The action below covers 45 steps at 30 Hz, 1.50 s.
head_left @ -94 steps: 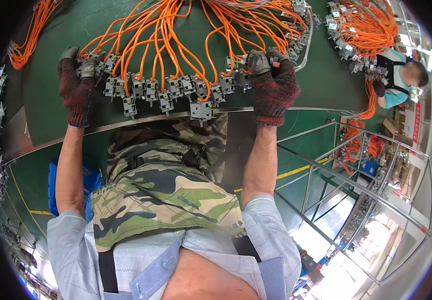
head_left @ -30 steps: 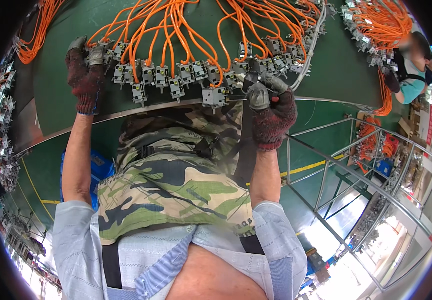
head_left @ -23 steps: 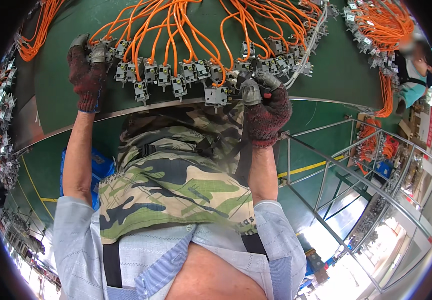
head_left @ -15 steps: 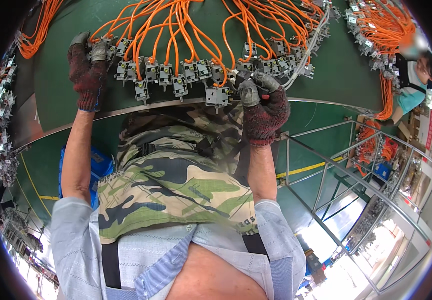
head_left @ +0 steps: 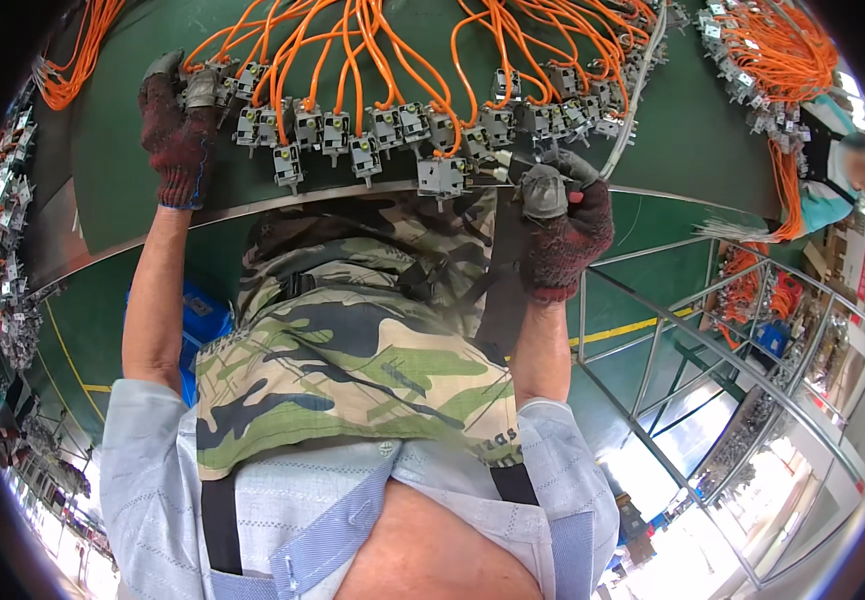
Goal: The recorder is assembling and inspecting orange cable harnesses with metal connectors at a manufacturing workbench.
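My left hand, in a dark red knit glove with grey-wrapped fingertips, rests at the left end of a row of small grey box-shaped components. Its thumb and fingers are apart, the thumb touching the end component. Orange wires run from the components up the green table. My right hand, gloved alike, is closed round a hand tool with a pale narrow tip, pointing left at the components; its exact kind is unclear. A grey cord runs to this hand. Nearest the tip is a larger grey component.
The metal table edge curves before me. More orange-wired bundles hang at the right and far left. A metal tube frame stands at my right, a blue bin below my left arm. Another person is at far right.
My right hand has moved right and slightly down with the tool, away from the larger component, whose front now shows more clearly. My left hand has stayed nearly still. The person at right has shifted.
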Each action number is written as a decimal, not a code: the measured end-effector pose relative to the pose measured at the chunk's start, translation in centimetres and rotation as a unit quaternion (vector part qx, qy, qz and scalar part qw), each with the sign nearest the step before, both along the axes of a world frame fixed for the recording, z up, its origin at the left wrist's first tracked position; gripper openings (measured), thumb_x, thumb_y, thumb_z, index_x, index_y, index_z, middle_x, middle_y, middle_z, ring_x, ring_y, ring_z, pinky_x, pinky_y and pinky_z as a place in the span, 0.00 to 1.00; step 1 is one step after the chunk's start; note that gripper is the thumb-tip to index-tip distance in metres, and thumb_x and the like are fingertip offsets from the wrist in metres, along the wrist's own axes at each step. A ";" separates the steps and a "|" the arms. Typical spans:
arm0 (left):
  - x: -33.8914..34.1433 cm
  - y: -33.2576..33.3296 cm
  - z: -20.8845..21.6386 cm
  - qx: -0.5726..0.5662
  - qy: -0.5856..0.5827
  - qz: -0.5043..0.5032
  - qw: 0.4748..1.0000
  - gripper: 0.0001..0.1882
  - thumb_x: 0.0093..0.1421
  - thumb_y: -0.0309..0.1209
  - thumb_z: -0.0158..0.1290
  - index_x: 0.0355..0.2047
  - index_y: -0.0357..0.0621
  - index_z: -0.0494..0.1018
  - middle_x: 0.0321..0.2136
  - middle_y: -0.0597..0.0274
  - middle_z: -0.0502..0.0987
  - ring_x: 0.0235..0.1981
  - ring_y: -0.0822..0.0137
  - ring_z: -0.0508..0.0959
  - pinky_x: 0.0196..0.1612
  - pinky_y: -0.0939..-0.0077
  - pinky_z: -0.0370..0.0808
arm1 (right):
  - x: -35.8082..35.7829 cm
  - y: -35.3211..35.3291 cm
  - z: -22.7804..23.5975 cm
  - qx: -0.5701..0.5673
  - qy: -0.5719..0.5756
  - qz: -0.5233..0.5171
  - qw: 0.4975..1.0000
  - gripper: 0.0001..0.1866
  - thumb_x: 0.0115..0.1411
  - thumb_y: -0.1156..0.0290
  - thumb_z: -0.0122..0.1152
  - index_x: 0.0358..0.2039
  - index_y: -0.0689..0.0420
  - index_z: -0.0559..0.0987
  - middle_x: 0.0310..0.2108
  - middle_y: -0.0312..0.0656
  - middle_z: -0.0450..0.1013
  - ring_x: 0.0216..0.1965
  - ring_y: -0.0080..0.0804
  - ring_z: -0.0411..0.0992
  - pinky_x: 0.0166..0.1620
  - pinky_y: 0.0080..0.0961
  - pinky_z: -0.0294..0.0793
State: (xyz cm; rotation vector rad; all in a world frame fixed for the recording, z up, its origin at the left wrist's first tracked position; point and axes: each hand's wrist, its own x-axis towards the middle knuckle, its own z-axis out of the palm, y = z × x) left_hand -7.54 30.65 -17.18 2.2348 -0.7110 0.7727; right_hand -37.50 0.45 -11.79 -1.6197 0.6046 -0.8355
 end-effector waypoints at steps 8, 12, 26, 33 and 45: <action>-0.5 0.0 -0.1 -0.004 0.030 -0.017 0.999 0.22 0.66 0.26 0.56 0.61 0.37 0.73 0.55 0.49 0.78 0.57 0.55 0.77 0.61 0.60 0.73 | -0.1 0.9 0.2 0.035 0.026 -0.002 0.999 0.20 0.63 0.62 0.73 0.49 0.61 0.80 0.38 0.40 0.81 0.31 0.24 0.79 0.31 0.19 0.80; -0.9 -0.3 0.4 0.002 0.041 0.000 0.999 0.22 0.67 0.27 0.56 0.61 0.37 0.73 0.55 0.49 0.78 0.56 0.54 0.77 0.61 0.61 0.73 | 0.1 1.3 1.0 0.080 0.037 0.006 0.996 0.16 0.61 0.71 0.74 0.47 0.63 0.82 0.35 0.40 0.83 0.34 0.24 0.81 0.37 0.24 0.82; -0.3 0.0 -0.2 -0.035 0.010 -0.021 0.999 0.21 0.66 0.36 0.60 0.56 0.41 0.77 0.52 0.49 0.80 0.51 0.54 0.80 0.55 0.61 0.78 | -0.3 1.0 0.7 -0.076 0.069 0.005 0.995 0.19 0.61 0.64 0.76 0.47 0.62 0.83 0.38 0.39 0.82 0.35 0.24 0.80 0.40 0.25 0.82; -0.4 -0.3 0.2 -0.018 -0.001 0.001 1.000 0.22 0.65 0.36 0.61 0.57 0.42 0.77 0.52 0.50 0.79 0.51 0.54 0.80 0.54 0.62 0.78 | 0.0 0.3 1.5 -0.273 0.060 0.049 0.959 0.14 0.58 0.70 0.75 0.43 0.60 0.84 0.33 0.40 0.84 0.34 0.25 0.81 0.41 0.26 0.82; -0.7 1.8 0.6 0.019 0.071 -0.073 0.995 0.33 0.61 0.43 0.64 0.64 0.45 0.72 0.57 0.49 0.75 0.56 0.54 0.76 0.58 0.62 0.76 | 5.0 1.9 2.8 -0.089 -0.007 0.039 0.995 0.14 0.58 0.74 0.75 0.44 0.62 0.84 0.34 0.40 0.83 0.34 0.26 0.81 0.40 0.24 0.81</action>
